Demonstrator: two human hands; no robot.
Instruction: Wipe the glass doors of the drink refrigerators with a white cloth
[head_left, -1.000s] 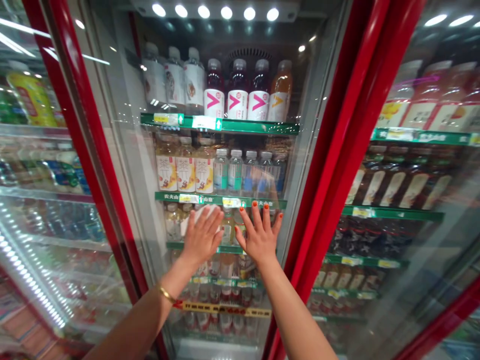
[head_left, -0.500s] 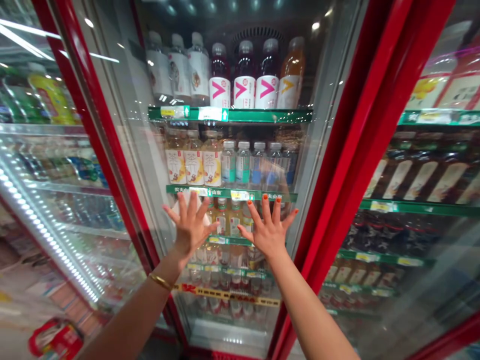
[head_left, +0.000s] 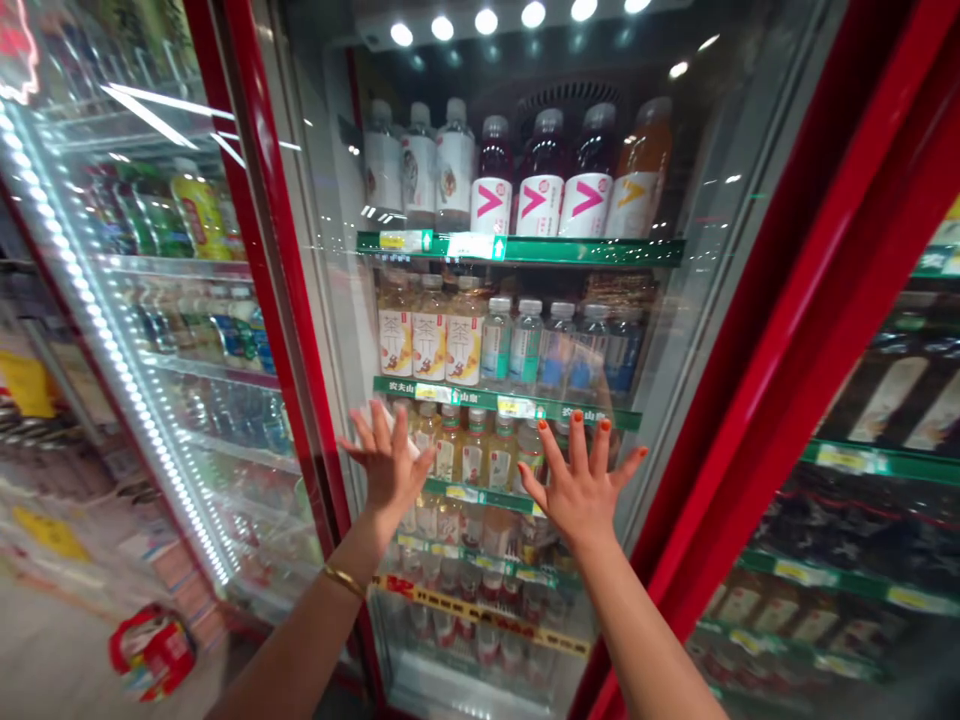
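Note:
Both arms reach forward toward a glass-doored drinks cooler with a red frame. My left hand has its fingers spread in front of the cooler's left part; something white shows behind its fingers, and whether the hand touches it I cannot tell. A gold bracelet circles the left wrist. My right hand, with orange nails, is spread too and holds nothing, just below the middle green shelf edge. Behind the glass stand bottles with pink V labels and tea bottles.
Another lit cooler with bottles stands to the left, and a further one to the right. A red object lies low at the left on the floor. A yellow banner crosses the lower door.
The view has turned left, so the cooler appears further right and slightly lower. Both hands remain spread; the left one sits more toward the door's left frame.

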